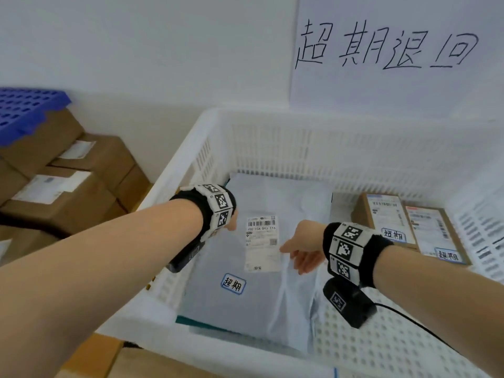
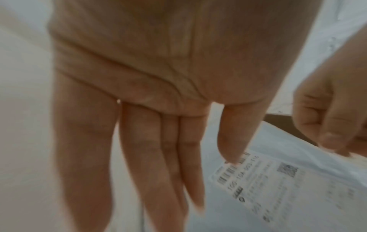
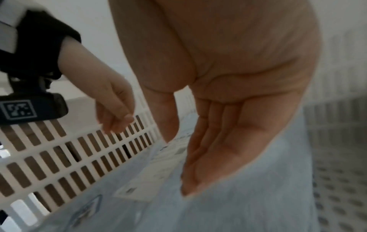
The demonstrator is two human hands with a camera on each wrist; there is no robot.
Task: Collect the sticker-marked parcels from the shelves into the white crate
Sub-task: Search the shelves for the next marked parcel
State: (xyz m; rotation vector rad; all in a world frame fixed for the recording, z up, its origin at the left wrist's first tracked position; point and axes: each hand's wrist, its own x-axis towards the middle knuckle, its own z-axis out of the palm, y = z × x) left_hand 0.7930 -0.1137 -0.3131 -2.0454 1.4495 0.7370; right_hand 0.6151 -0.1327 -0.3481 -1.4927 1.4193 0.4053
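Observation:
A grey mailer parcel lies flat in the white crate, showing a shipping label and a blue-bordered sticker. My left hand hovers over its left edge, largely hidden behind the wristband. In the left wrist view the left hand has straight fingers, nothing in them, just above the parcel. My right hand hangs over the parcel's right side. In the right wrist view the right hand is flat and holds nothing above the parcel. Two brown sticker-marked boxes lie at the crate's right.
Stacked cardboard boxes stand left of the crate, with a blue perforated tray on top. A handwritten paper sign hangs on the wall behind. The crate's slotted left wall is close to my left wrist.

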